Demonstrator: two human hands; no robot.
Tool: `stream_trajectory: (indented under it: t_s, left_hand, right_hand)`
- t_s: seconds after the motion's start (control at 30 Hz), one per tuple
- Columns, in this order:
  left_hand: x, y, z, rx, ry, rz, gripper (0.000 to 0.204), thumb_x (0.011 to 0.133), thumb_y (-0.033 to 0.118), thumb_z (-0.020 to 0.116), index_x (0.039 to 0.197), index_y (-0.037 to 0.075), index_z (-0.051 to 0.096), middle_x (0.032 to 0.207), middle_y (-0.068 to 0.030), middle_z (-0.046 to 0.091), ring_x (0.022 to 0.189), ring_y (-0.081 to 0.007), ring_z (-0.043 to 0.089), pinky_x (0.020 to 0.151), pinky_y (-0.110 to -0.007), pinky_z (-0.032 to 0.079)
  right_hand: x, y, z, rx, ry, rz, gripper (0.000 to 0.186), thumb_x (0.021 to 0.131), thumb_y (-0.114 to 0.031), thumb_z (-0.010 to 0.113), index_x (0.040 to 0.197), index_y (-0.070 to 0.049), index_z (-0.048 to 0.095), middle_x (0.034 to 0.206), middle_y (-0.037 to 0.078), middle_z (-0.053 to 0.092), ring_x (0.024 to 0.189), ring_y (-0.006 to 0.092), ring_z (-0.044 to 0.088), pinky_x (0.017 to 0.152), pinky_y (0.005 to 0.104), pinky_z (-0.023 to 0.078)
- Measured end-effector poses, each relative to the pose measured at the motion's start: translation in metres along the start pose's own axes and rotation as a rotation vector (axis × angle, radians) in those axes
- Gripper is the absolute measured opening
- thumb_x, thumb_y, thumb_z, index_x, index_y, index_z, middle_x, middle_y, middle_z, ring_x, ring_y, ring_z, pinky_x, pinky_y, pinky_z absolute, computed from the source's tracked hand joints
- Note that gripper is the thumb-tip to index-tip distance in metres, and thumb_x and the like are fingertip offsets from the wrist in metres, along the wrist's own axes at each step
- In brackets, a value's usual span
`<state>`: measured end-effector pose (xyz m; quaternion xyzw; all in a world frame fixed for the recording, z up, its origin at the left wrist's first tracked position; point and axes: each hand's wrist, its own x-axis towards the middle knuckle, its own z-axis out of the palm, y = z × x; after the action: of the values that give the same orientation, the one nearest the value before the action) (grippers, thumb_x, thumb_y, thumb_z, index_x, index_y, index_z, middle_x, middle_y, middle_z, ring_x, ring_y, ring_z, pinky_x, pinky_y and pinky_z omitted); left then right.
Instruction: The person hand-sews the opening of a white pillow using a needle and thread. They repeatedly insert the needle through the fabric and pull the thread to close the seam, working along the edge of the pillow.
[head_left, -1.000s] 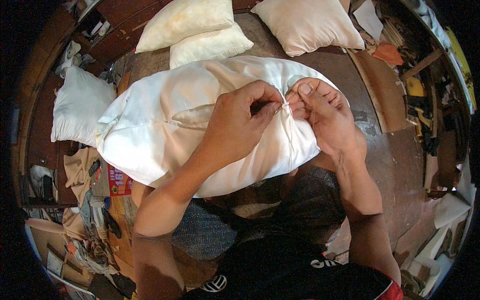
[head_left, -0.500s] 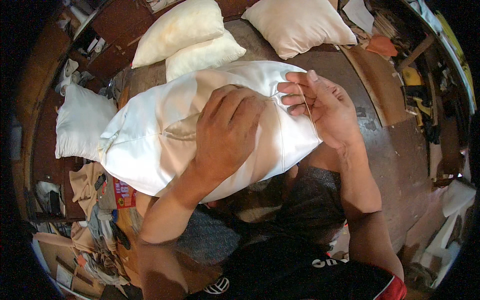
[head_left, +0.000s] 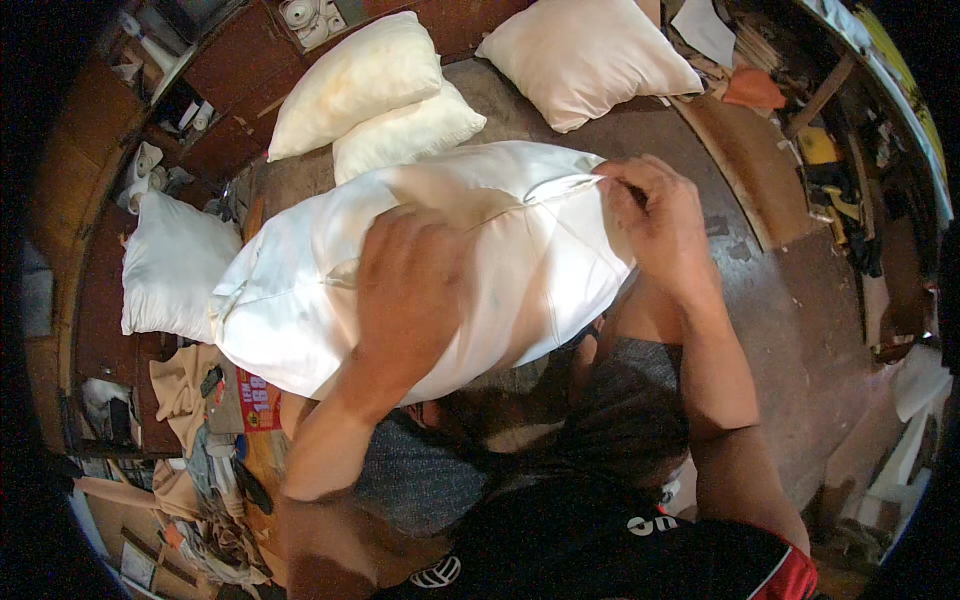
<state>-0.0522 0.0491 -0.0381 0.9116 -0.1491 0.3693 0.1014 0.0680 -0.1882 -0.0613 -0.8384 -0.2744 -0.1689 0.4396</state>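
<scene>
A large shiny white cushion [head_left: 290, 325] lies across my lap, creased along a seam on its upper face. My right hand [head_left: 660, 225] is closed at its right end, fingertips pinching the fabric near the seam and drawing it into a taut fold. Whether a thread is also in those fingers cannot be made out. My left hand [head_left: 412, 295] is over the middle of the cushion, back upward, smeared by motion. Its fingertips are hidden, so what they hold does not show. A small opening or fold [head_left: 343, 272] shows just left of it.
Two stacked cream pillows [head_left: 355, 80] and another pale pillow [head_left: 590, 60] lie beyond the cushion. A white pillow [head_left: 175, 265] stands at the left. Cloth scraps [head_left: 185, 385] heap at the lower left. Tools and scraps line the right side beside a brown board [head_left: 740, 170].
My right hand has turned from open fingers with a thread looped across them to a closed pinch at the cushion's right end. My left hand has moved slightly left and down.
</scene>
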Motion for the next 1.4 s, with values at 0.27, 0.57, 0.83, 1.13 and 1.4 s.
stream_trajectory:
  t_s: [0.27, 0.57, 0.83, 1.13, 1.4]
  left_hand:
    - [-0.11, -0.072, -0.157, 0.258, 0.271, -0.408, 0.011, 0.101, 0.006, 0.054, 0.1, -0.002, 0.061, 0.102, -0.0126, 0.064, 0.099, -0.025, 0.062, 0.095, -0.038, 0.048]
    - [-0.315, -0.2, -0.361, 0.829, 0.464, -0.588, 0.036, 0.107, 0.036, 0.052, 0.11, 0.002, 0.061, 0.096, -0.0102, 0.064, 0.085, -0.022, 0.061, 0.08, -0.035, 0.049]
    - [-0.503, -0.241, -0.54, 1.155, 0.686, -0.984, 0.037, 0.105, 0.03, 0.05, 0.112, -0.003, 0.065, 0.105, -0.0184, 0.07, 0.082, -0.0298, 0.068, 0.072, -0.041, 0.056]
    - [-0.311, -0.15, -0.431, 0.383, 0.835, -0.786, 0.029, 0.107, 0.018, 0.047, 0.124, -0.003, 0.055, 0.117, -0.0176, 0.064, 0.109, -0.0272, 0.061, 0.096, -0.043, 0.051]
    - [-0.088, 0.048, -0.141, -0.421, 0.332, -0.428, 0.008, 0.094, 0.005, 0.063, 0.1, 0.001, 0.059, 0.1, -0.0129, 0.064, 0.089, -0.0218, 0.062, 0.081, -0.032, 0.05]
  right_hand:
    - [-0.001, 0.013, -0.003, 0.017, 0.09, 0.073, 0.014, 0.088, -0.007, 0.065, 0.098, 0.0, 0.072, 0.091, 0.02, 0.068, 0.083, 0.0342, 0.067, 0.077, 0.0403, 0.052]
    - [0.001, 0.009, -0.004, -0.042, 0.134, 0.024, 0.016, 0.091, -0.01, 0.064, 0.099, 0.002, 0.071, 0.09, 0.019, 0.068, 0.081, 0.0314, 0.067, 0.076, 0.0381, 0.051]
    - [0.004, 0.024, 0.003, 0.036, 0.124, 0.099, 0.019, 0.09, -0.013, 0.064, 0.101, -0.001, 0.072, 0.1, 0.024, 0.07, 0.097, 0.0422, 0.067, 0.087, 0.0456, 0.052]
    - [-0.002, 0.009, -0.016, -0.102, 0.179, 0.049, 0.022, 0.091, -0.008, 0.062, 0.109, -0.002, 0.071, 0.104, 0.017, 0.068, 0.087, 0.0293, 0.068, 0.079, 0.0355, 0.052]
    - [-0.029, -0.112, -0.039, 0.635, -0.295, -0.442, 0.059, 0.082, -0.027, 0.083, 0.126, 0.007, 0.062, 0.108, 0.015, 0.069, 0.102, 0.0233, 0.067, 0.088, 0.0349, 0.052]
